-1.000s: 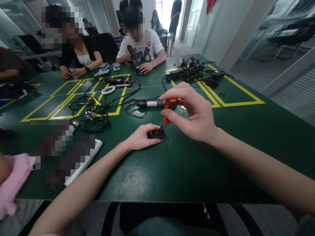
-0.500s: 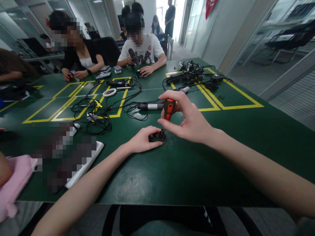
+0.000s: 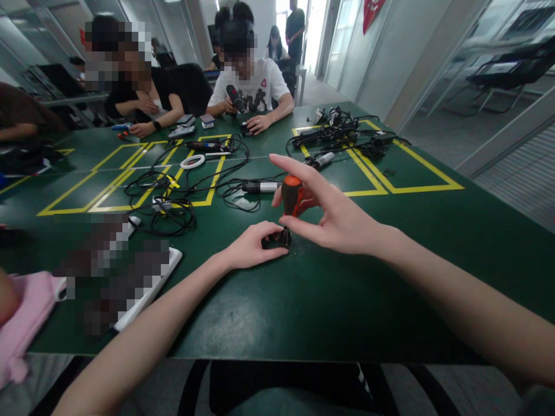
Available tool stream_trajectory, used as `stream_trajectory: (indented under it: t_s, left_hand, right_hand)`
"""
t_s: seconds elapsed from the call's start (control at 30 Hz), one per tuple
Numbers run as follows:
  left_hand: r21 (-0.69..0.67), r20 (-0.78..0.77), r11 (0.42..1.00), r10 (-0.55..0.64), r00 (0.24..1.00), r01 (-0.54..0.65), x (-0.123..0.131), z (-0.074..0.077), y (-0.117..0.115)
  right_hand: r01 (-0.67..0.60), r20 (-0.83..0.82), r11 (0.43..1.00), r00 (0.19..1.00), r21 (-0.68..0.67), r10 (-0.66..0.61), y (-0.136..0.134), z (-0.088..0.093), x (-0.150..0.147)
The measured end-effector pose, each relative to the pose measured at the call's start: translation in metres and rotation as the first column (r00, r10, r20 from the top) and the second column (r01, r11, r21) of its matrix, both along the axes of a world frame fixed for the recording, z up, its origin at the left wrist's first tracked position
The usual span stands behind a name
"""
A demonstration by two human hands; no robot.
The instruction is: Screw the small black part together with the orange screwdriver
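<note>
My left hand (image 3: pixel 255 245) rests on the green table, its thumb and fingers closed around a small black part (image 3: pixel 284 238) with an upright round post. Just above it, my right hand (image 3: pixel 333 211) holds a short screwdriver (image 3: pixel 291 193) with a dark and orange handle. The thumb lies against the handle's lower side and the index finger is lifted off its rounded end. The screwdriver stands roughly upright, its lower end meeting or nearly meeting the black part; the exact contact is too small to tell.
Behind my hands lie a black-and-silver tool (image 3: pixel 262 188) and tangled black cables (image 3: pixel 173 216). More cables (image 3: pixel 333 133) are heaped at the far right. A white-edged flat device (image 3: pixel 150 289) lies at left, near a pink cloth item (image 3: pixel 30 323). Across the table, a co-worker holds a power driver (image 3: pixel 235 98).
My right hand has turned the screwdriver: its handle is more upright and shifted slightly left and down. The index finger has opened away from it. My left hand stays put.
</note>
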State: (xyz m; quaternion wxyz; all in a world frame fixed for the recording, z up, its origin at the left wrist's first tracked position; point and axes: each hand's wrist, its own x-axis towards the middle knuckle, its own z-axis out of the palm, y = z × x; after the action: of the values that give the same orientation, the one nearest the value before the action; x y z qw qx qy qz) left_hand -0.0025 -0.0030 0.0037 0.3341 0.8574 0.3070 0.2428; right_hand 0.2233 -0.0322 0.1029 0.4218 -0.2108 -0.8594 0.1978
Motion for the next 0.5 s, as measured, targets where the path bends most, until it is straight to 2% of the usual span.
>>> stream_trajectory:
  t_s: [0.17, 0.37, 0.5]
  left_hand:
    - [-0.005, -0.003, 1.0, 0.004, 1.0, -0.004, 0.0002, 0.0008, -0.0003]
    - [-0.01, -0.019, 1.0, -0.01, 1.0, 0.01, -0.0001, 0.0009, 0.0003]
    - [0.003, -0.025, 1.0, -0.014, 1.0, 0.014, -0.0004, 0.0011, 0.001]
  right_hand:
    - [0.051, -0.036, 0.999, 0.998, -0.001, -0.051, -0.0006, 0.0003, -0.0022]
    - [0.194, -0.15, 0.973, 0.973, 0.126, -0.175, -0.0005, 0.0025, -0.0045]
    - [0.221, -0.143, 0.955, 0.97, 0.196, -0.195, -0.0008, 0.0042, -0.0022]
